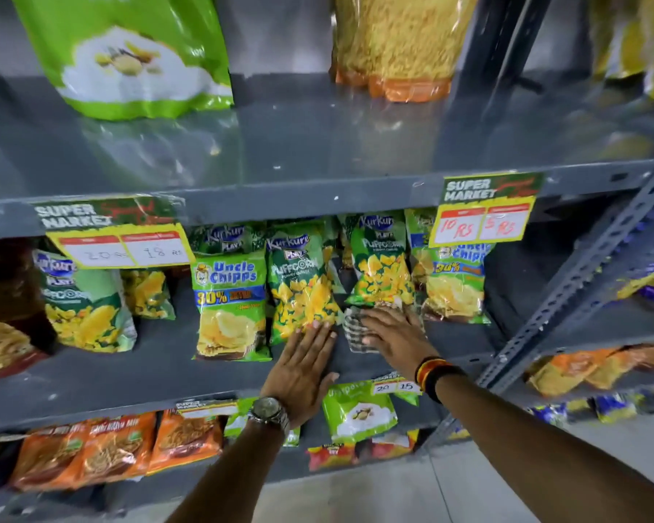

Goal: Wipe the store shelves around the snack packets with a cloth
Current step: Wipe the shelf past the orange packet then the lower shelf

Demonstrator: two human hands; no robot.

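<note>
On the grey middle shelf (pixel 159 366) stand green snack packets: an Uncle Chipps packet (pixel 229 307), a Kurkure Puffcorn packet (pixel 299 285) and another Puffcorn packet (pixel 380 262). My right hand (pixel 391 335) lies flat with straight fingers on a checked cloth (pixel 353 334), pressing it onto the shelf between the two Puffcorn packets. My left hand (pixel 304 366), with a watch on the wrist, rests flat on the shelf; its fingertips touch the bottom of the middle Puffcorn packet.
A slotted upright post (pixel 582 273) rises right of my right arm. Price tags (pixel 484 213) hang from the upper shelf edge. Large bags (pixel 129 58) stand on the top shelf; orange packets (pixel 102 447) fill the lower one. More snacks sit on the neighbouring rack at right.
</note>
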